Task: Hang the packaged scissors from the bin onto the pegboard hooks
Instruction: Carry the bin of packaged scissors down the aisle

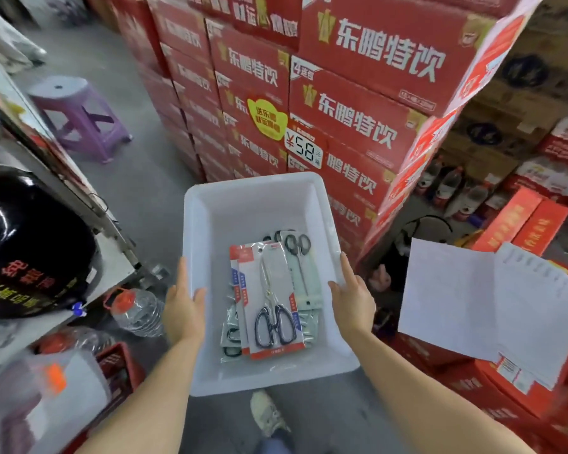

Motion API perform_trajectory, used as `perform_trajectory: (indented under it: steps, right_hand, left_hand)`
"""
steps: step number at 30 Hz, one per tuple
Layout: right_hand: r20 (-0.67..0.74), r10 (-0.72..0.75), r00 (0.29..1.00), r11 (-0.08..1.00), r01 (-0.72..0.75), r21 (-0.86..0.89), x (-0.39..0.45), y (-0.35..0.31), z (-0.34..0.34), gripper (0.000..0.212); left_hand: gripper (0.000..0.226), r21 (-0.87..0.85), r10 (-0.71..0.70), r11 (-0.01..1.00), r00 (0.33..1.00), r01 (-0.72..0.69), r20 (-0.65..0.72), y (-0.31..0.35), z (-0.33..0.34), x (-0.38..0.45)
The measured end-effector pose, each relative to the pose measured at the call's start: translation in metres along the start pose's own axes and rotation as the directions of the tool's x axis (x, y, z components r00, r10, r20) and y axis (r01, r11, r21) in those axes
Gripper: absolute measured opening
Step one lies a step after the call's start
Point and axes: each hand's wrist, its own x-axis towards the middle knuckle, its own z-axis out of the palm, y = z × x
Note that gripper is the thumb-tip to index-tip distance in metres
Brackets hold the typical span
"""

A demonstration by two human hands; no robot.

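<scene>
Item: white rectangular plastic bin [253, 204], carried at waist height. The left hand [183, 304] grips the left rim, thumb hooked inside the wall and fingers outside. The right hand [353, 294] is clamped the same way on the right rim, index finger stretched forward along the edge. Both hands are closed on the bin, neither on a package.

Contents: a loose stack of packaged scissors between the two hands, lying on the bin floor toward the near wall. Topmost is a red-and-white carded blister pack holding black-handled scissors [273, 301], handles toward the wrists and hang-hole end away from them. Just beyond the right hand's thumb, partly beneath it, lies a pale-carded pack of slimmer black-handled scissors [300, 257]. More packs show as edges only; count cannot be told.

Handling, by judgement: each pack light, flat, stiff along the card; the clear blister probably slick; steel weight sits at the handle end. Best taken by pinching the card's edge near the hang-hole end, leaving the hole free for a hook.

Surroundings: stacked red drink cartons [358, 103] ahead of the fingertips; purple plastic stool [79, 116] far beyond the left hand. No pegboard or hooks in view; hanging not yet begun.
</scene>
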Motion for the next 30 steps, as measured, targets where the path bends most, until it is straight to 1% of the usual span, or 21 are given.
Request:
perform_trajectory:
  steps: [2, 5, 12, 15, 19, 22, 27, 30]
  right_hand:
    - [0.010, -0.062, 0.998, 0.998, 0.062, 0.003, 0.020, -0.033, 0.011, 0.063]
    - [0.022, -0.147, 0.989, 0.989, 0.146, 0.004, 0.053, -0.081, 0.025, 0.062]
    - [-0.024, -0.302, 0.953, 0.951, 0.303, 0.060, 0.125, -0.179, 0.062, 0.063]
    - [-0.009, -0.362, 0.932, 0.931, 0.362, 0.049, 0.156, -0.219, 0.078, 0.064]
    - [0.047, -0.411, 0.910, 0.912, 0.410, 0.034, 0.206, -0.266, 0.104, 0.063]
    - [0.074, -0.485, 0.871, 0.874, 0.484, 0.034, 0.246, -0.300, 0.125, 0.061]
    - [0.051, -0.554, 0.831, 0.833, 0.553, 0.027, 0.308, -0.363, 0.147, 0.060]
    - [0.074, -0.560, 0.825, 0.829, 0.558, 0.040, 0.339, -0.395, 0.158, 0.061]
  left_hand:
    - [0.071, -0.004, -0.025, 1.000, 0.998, 0.025, -0.053, -0.001, -0.013, 0.027]
    - [0.069, 0.012, -0.097, 0.995, 0.989, 0.099, -0.110, 0.000, -0.030, 0.067]
    - [0.071, -0.039, -0.125, 0.992, 0.968, 0.119, -0.219, -0.001, -0.063, 0.168]
    - [0.069, -0.048, -0.154, 0.988, 0.951, 0.146, -0.268, 0.004, -0.076, 0.207]
    - [0.070, -0.059, -0.185, 0.983, 0.935, 0.176, -0.303, 0.003, -0.081, 0.262]
    - [0.071, -0.082, -0.226, 0.974, 0.919, 0.210, -0.324, 0.004, -0.082, 0.307]
    - [0.071, -0.195, -0.319, 0.944, 0.888, 0.266, -0.332, 0.019, -0.083, 0.375]
    - [0.071, -0.199, -0.341, 0.937, 0.874, 0.287, -0.345, 0.022, -0.082, 0.412]
